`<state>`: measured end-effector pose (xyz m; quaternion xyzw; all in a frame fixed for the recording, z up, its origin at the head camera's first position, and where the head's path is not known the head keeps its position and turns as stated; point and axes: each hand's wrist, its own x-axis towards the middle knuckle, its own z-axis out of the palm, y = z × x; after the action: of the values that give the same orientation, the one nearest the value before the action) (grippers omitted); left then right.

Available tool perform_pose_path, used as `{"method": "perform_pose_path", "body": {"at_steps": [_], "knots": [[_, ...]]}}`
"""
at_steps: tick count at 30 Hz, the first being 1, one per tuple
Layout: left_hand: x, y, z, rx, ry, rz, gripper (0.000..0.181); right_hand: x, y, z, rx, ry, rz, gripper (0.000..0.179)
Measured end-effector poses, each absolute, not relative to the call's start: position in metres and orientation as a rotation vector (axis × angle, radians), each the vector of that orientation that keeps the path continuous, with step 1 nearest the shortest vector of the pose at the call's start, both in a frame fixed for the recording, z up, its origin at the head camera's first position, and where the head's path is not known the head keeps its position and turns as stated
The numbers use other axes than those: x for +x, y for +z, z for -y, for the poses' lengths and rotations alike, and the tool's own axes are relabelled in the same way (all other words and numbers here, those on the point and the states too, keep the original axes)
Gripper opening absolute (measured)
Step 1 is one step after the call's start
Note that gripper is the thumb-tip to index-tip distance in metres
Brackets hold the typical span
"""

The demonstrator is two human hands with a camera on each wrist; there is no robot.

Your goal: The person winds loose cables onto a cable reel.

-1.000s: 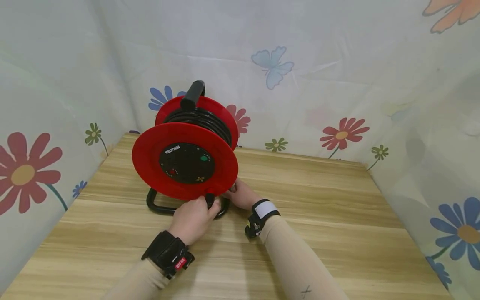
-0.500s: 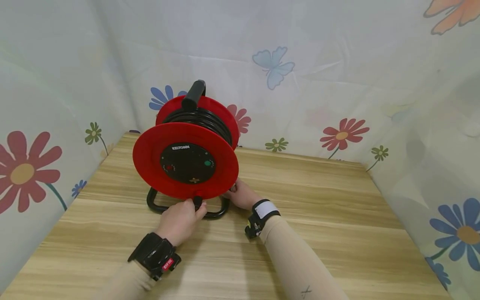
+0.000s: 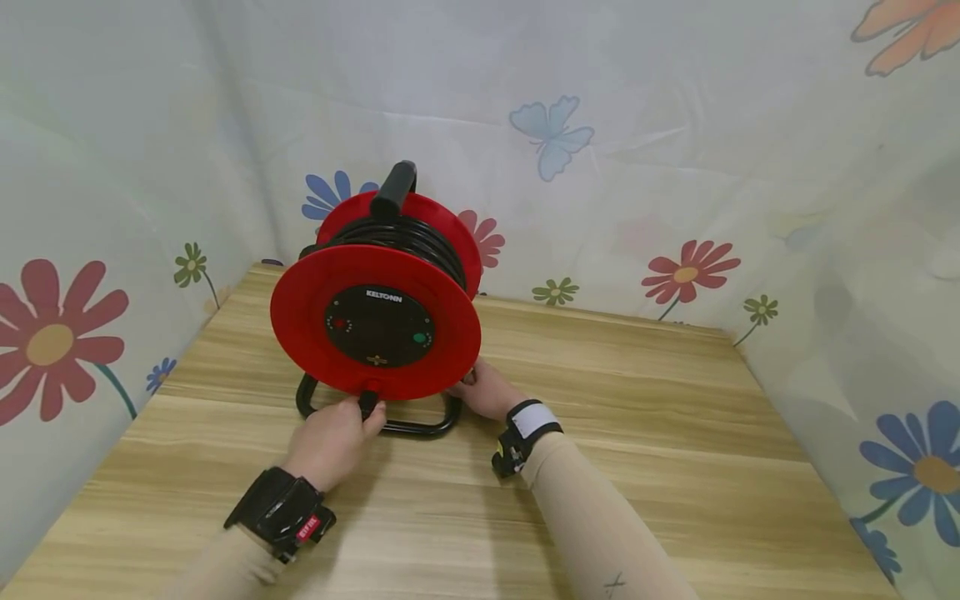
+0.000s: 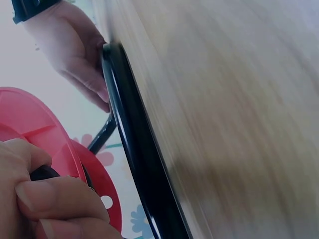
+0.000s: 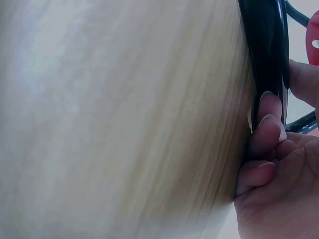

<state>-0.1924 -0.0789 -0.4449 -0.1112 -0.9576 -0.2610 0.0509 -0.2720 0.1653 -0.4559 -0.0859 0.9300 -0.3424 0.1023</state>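
A red cable reel (image 3: 300, 325) with black cable (image 3: 397, 237) wound on it stands upright on the wooden table. Its front disc carries a black round panel (image 3: 378, 333) marked KELTONN. At the disc's lower rim, my left hand (image 3: 327, 442) pinches a black crank knob (image 3: 368, 403) between thumb and fingers. My right hand (image 3: 491, 393) grips the right end of the black tubular stand (image 3: 412, 430); in the right wrist view its fingers (image 5: 266, 134) curl under the tube. The left wrist view shows the left fingers (image 4: 65, 196) curled round the knob, beside the red disc.
On top of the reel sits a black carrying handle (image 3: 394, 190). The pale wood tabletop (image 3: 637, 417) runs to a white curtain (image 3: 675, 125) printed with flowers and a butterfly, which surrounds it at the back and both sides.
My left hand has moved left along the bottom of the reel with the knob, and the disc and its panel have turned clockwise. The right hand stays on the stand.
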Motion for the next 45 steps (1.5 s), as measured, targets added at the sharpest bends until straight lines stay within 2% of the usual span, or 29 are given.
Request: {"method": "perform_pose_path", "body": {"at_steps": [16, 33, 45], "knots": [[-0.193, -0.441, 0.103, -0.318, -0.813, 2.917, 0.037, -0.272, -0.459, -0.167, -0.246, -0.996, -2.757, 0.043], [-0.194, -0.422, 0.129, -0.249, -0.855, 2.884, 0.041, -0.275, -0.462, -0.17, -0.293, -1.008, -2.76, 0.038], [-0.195, -0.416, 0.129, -0.255, -0.857, 2.889, 0.043, -0.272, -0.462, -0.172, -0.295, -1.021, -2.783, 0.038]]}}
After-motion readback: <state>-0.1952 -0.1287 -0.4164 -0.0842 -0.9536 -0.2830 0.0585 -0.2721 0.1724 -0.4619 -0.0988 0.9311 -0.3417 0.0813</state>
